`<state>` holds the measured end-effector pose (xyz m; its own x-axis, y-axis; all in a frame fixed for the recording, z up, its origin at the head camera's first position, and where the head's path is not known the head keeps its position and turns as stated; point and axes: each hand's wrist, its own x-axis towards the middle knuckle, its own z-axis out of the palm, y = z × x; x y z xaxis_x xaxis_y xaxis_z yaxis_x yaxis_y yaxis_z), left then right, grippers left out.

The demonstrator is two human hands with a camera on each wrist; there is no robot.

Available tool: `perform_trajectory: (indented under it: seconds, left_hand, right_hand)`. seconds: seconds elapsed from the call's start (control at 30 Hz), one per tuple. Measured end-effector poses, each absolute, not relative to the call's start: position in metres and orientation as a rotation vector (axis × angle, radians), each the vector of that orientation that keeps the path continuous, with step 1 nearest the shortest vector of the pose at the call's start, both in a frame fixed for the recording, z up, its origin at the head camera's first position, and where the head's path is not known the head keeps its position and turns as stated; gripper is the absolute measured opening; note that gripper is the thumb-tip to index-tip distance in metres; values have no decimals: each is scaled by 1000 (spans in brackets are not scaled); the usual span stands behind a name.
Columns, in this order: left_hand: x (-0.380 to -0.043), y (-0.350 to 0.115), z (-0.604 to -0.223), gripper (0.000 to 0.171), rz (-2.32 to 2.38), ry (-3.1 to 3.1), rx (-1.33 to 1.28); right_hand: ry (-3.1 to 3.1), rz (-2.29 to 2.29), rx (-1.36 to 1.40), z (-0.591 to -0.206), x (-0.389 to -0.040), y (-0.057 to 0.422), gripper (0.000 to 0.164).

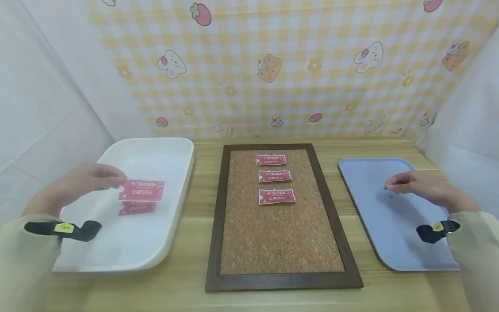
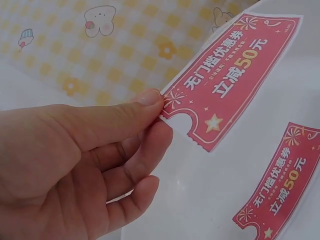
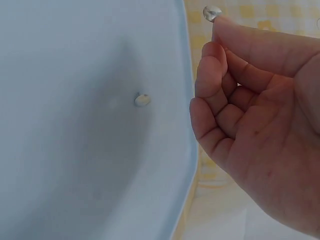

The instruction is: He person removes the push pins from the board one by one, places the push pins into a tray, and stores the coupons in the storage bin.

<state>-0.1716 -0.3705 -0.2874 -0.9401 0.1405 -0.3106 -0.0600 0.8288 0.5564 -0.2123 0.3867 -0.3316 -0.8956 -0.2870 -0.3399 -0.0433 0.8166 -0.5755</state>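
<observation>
My left hand (image 1: 87, 180) pinches the left end of a red paper coupon (image 1: 150, 190) between thumb and fingers, above a white tray (image 1: 136, 242). Below it in the tray lies a second red coupon (image 2: 282, 185). On the other side, my right hand (image 1: 422, 186) holds a silver thumbtack (image 3: 211, 13) at its fingertips, over a blue tray (image 1: 374, 171). Another thumbtack (image 3: 142, 100) lies on that tray. Between the hands is a framed corkboard (image 1: 280, 242), its upper part bearing a column of three red coupons (image 1: 275, 176), each with a tack at its top edge.
The trays and the corkboard lie apart on a wooden table (image 1: 195, 242). Behind them hangs a yellow checked cloth (image 1: 234, 65) with cartoon prints. White sheets (image 1: 50, 99) close off both sides.
</observation>
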Motion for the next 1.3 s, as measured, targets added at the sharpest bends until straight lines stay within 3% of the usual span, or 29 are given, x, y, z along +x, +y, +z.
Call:
perform_trajectory:
  seconds: [0.17, 0.77, 1.1, 1.3]
  left_hand:
    - [-173, -378, -296, 58, 824, 2677, 77]
    - [-188, -394, -325, 71, 887, 2637, 18]
    - [-197, -393, -326, 69, 909, 2617, 47]
    - [-196, -398, -332, 59, 922, 2575, 112]
  right_hand:
    - [2594, -788, -196, -336, -212, 392, 43]
    - [2635, -835, -161, -358, -222, 407, 42]
    - [2598, -885, -83, -367, -224, 409, 38]
    - [2578, -892, -111, -370, -227, 409, 39]
